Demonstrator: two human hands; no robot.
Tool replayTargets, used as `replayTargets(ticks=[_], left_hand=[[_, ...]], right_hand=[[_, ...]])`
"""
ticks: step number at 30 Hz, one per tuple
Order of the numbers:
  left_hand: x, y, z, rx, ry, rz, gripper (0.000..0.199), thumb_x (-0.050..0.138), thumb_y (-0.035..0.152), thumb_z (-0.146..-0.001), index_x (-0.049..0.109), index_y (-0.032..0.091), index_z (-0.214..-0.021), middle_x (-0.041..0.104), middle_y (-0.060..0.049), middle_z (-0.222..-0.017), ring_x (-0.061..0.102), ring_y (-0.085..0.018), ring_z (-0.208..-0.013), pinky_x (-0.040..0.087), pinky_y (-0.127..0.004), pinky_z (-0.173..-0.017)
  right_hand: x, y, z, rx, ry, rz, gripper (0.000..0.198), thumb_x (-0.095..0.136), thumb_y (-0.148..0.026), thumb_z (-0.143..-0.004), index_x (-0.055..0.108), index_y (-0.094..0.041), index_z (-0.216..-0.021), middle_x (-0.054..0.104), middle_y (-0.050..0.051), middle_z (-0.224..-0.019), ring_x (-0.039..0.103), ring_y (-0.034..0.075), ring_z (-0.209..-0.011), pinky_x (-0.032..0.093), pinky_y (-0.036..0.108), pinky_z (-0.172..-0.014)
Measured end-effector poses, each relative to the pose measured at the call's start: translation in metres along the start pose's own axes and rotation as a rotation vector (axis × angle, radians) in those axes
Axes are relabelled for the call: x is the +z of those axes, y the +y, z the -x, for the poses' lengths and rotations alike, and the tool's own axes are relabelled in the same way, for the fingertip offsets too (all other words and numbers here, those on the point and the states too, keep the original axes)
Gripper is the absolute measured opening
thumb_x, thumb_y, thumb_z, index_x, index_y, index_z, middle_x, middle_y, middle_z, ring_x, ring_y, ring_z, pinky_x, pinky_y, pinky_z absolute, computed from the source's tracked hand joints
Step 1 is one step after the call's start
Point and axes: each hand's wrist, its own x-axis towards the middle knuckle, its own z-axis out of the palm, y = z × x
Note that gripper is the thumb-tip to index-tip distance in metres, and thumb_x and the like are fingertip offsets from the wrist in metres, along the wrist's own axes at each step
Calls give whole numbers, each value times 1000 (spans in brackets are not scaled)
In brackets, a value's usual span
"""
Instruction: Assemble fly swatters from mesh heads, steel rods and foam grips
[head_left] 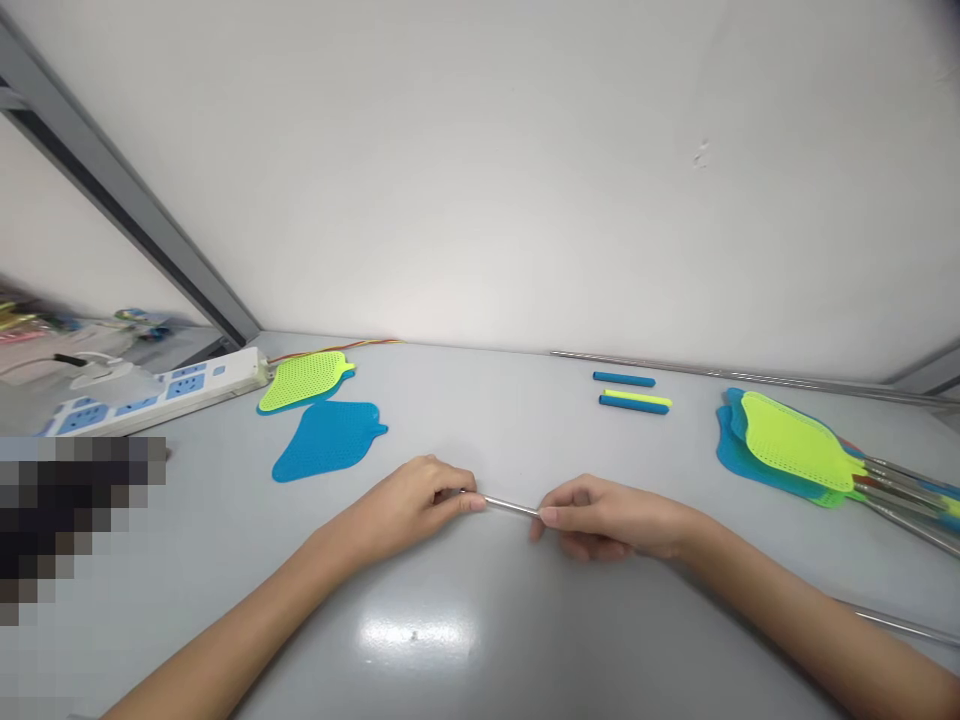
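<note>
A person's left hand (442, 490) and right hand (592, 515) each pinch a thin metal rod (511, 507), fingers closed on it, over the middle of a grey counter (510, 430). A short silver stretch shows between them. Beyond the left hand lies a blue swatter head (330, 440); just behind it, a lime-green swatter head (307, 380) overlaps another blue one. A white power strip (199, 388) sits farther left. Beyond the right hand are short blue and yellow tubes (624, 379), with long metal rods (720, 370) along the wall (480, 200). Swatters (802, 445) with metal shafts are piled at right. Nearer me, another rod (900, 625) emerges beside the right forearm; I cannot tell whether the arm hides its end.
</note>
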Motion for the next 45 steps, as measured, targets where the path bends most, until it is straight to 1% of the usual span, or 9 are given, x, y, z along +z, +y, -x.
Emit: replayTargets(ticks=[5,11,15,22,31,45], left_hand=[[-3,1,1,-9,-10,11,37,34,41,-86,43,17,-60,37,4,-53,38,-8,-52,28,-21,-54],[-4,2,0,-43,-22,12,38,34,43,-85,41,17,-59,37,5,-52,34,-8,-49,25,-21,-50],[-5,3,1,-61,-17,-16,38,35,43,-85,39,16,-58,37,5,-52,35,-8,-49,23,-21,-47],[-4,2,1,-61,-20,-32,37,32,40,-86,42,17,-59,45,4,-56,41,-9,-54,28,-23,-53],[-2,2,0,4,-37,-53,38,30,38,-88,35,16,-57,41,5,-54,39,-9,-52,28,-23,-59],[1,7,0,38,-2,-98,38,28,36,-89,41,17,-59,43,4,-55,41,-11,-56,29,-25,-63]], right_hand=[[-3,1,0,-14,-47,-59,34,48,-42,-79,59,-14,-94,47,-2,-58,31,2,-38,19,18,-35],[-4,3,-2,-29,-56,-78,32,48,-40,-80,59,-13,-94,46,-2,-58,30,2,-38,19,18,-35],[-3,2,-2,-26,-44,-78,33,48,-40,-79,59,-14,-94,45,-3,-58,29,2,-38,18,18,-34],[-3,2,0,-15,-23,-64,34,49,-42,-78,60,-13,-92,43,-3,-56,27,2,-38,17,18,-34],[-2,1,-1,11,-5,-42,36,51,-43,-76,61,-12,-90,43,-3,-56,26,2,-39,15,18,-35],[-1,0,-1,46,6,-63,33,52,-41,-76,61,-12,-88,44,-4,-56,25,2,-39,15,19,-35]])
